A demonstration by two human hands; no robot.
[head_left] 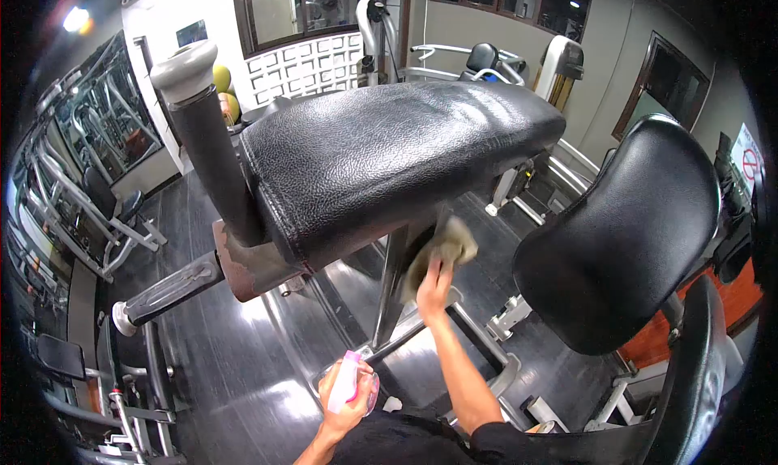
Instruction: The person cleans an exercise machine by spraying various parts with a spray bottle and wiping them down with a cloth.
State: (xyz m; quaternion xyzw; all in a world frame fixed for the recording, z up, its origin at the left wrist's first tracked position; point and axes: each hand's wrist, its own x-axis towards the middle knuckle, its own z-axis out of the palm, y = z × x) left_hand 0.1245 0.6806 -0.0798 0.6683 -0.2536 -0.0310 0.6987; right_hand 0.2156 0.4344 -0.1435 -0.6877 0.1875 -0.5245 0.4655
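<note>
My right hand (434, 291) grips an olive-tan cloth (447, 248), which overlaps the metal post (390, 291) under a long black padded cushion (381, 141). Low in the view, my left hand (339, 408) is wrapped round a spray bottle (347, 374) with a pink and white top; the fingers partly hide its body. At the cushion's left end stands a dark upright handle (209, 153) with a grey cap. A second grip (174, 291) sticks out to the lower left.
A black padded backrest (628, 230) rises close on the right, with another black pad (689, 376) at the lower right. Gym machines (101, 194) line the left side by a mirror. Metal frame tubes (486, 343) run low near my right forearm over dark flooring (235, 368).
</note>
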